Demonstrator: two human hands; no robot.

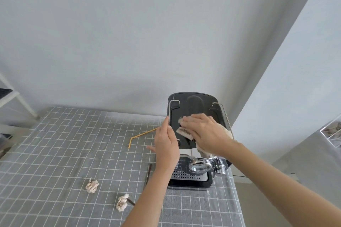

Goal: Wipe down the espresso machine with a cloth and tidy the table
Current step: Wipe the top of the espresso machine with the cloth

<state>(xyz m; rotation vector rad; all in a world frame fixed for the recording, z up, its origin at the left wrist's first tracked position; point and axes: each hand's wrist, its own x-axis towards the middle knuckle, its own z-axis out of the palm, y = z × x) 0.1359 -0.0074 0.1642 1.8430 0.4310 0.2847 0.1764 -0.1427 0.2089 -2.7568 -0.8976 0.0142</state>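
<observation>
Now R hand [204,132] flat on cloth [185,131]; L hand [167,145] braces machine [191,107].

The person's two forearms are bare, with no sleeves to see on them. The left hand [167,145] and the right hand [206,131] wear no gloves. The wrists and fingers carry no watch and no rings.

A plain pale grey wall [129,33] fills the far side, meeting a brighter white wall [295,79] at a corner on the right. A white shelf frame [16,97] stands at far left, and even, soft light falls throughout.
</observation>
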